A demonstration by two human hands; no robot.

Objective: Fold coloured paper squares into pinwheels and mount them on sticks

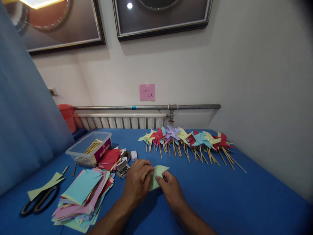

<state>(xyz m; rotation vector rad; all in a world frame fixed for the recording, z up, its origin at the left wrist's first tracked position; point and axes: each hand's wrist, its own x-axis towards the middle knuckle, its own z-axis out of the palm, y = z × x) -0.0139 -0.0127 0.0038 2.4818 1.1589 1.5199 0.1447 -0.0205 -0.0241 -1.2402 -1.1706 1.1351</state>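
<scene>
Ref. landmark: plastic box [79, 156], rectangular, translucent, w/ thin wooden sticks [93, 146] lying inside. L hand [138, 179] & R hand [173, 189] are working right of & nearer than box. Light-green paper [161, 168], matte, w/ pointed corner, is sitting btwn them, right of box. L hand's fingers are curling over its left side, tips partly hidden; R hand's thumb & fingers are pinching its right side, gap narrow.

Paper stack [81, 187], multi-color, is lying in front of box, edges fanning unevenly. Scissors [46, 199], black loop handles, are resting front-left of box, partly under green strips [46, 186]. Red sheets [110, 159] are lying just right of box; beside them, small cartons are holding shiny metal pieces [124, 170]. Pinwheels [172, 132], paper on sticks, are lying in a row well right of box.

Blue cloth [220, 202], smooth, is extending far right of box, giving R-side moving room up to a diagonal edge. Box's purple label [102, 150] is bearing white characters, illegible. Pink note [147, 92], above-right of box, is showing handwriting, approx. "252"; lower line unclear.
</scene>
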